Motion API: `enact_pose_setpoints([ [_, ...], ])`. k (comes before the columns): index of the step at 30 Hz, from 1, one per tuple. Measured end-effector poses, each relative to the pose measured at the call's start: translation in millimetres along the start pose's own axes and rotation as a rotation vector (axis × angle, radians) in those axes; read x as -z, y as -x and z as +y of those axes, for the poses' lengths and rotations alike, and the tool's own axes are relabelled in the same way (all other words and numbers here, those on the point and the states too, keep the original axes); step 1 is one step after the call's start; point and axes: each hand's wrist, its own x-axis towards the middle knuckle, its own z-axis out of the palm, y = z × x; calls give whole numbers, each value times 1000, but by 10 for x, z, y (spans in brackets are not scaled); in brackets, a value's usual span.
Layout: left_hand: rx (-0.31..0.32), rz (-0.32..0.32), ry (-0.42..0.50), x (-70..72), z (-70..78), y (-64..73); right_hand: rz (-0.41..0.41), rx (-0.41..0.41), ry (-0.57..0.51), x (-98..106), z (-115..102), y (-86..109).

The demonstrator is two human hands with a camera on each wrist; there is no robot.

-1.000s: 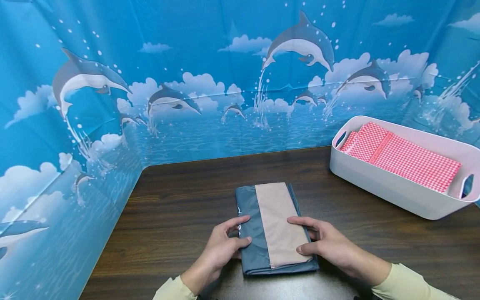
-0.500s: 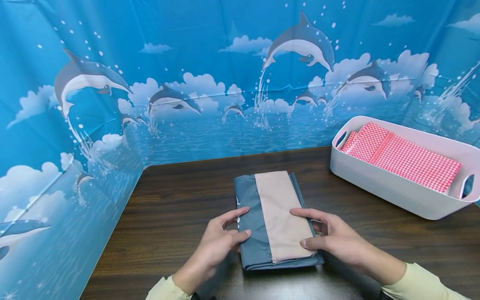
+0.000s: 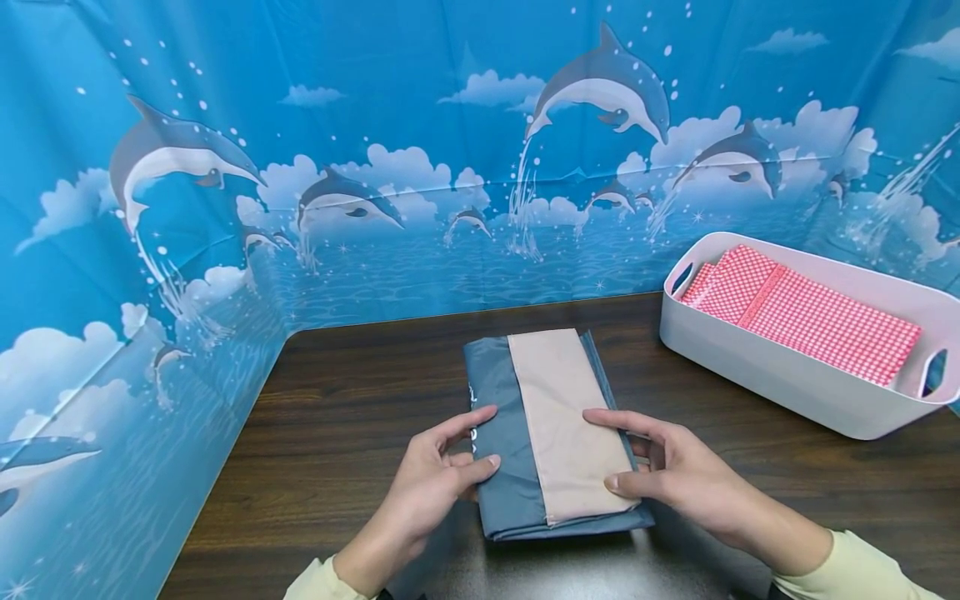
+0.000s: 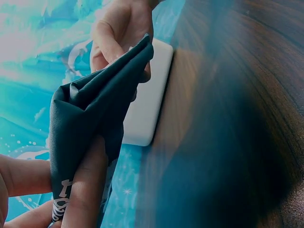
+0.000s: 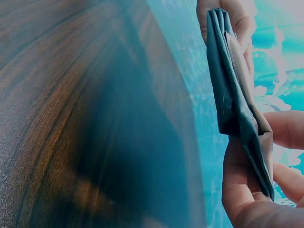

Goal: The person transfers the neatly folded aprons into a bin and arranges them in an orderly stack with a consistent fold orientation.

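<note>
A folded dark blue-grey cloth (image 3: 495,367) with a beige panel (image 3: 566,417) is held between both hands in the head view. White lettering runs down its left edge. My left hand (image 3: 431,483) grips that edge, thumb on top and some fingers underneath. On the opposite edge, my right hand (image 3: 686,479) pinches the cloth, its thumb and index finger over the beige panel. The left wrist view has the stacked folds of the cloth (image 4: 90,114) from the side. Seen from the right wrist, the cloth (image 5: 232,95) stands off the tabletop as a layered bundle.
At the right stands a white plastic basket (image 3: 757,367) with handle holes, containing a folded red-and-white checked cloth (image 3: 832,325). The dark wood table (image 3: 337,433) meets a blue dolphin-print curtain (image 3: 420,208) at the back and left.
Both hands have shifted the folded cloth away from the body, up the head view. The hands stand slightly farther apart. The basket has stayed put.
</note>
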Motion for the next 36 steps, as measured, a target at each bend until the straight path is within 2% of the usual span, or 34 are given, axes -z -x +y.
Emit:
enact_pose_setpoints([
  [9, -14, -13, 9, -29, 5, -22, 49, -26, 57, 33, -35, 20],
  [17, -39, -45, 7, -126, 83, -102, 84, -2, 88, 184, -85, 61],
  [21, -64, -62, 2, -207, 140, -150, 116, 5, 110, 296, -115, 84],
  [25, -84, -72, 12, -303, 198, -200, 166, 28, 181, 423, -122, 109],
  [32, -90, -105, 95, -532, 288, -303, 184, 94, 262, 719, -131, 174],
  [36, -110, -124, 114, -663, 384, -362, 228, 126, 339, 877, -184, 202],
])
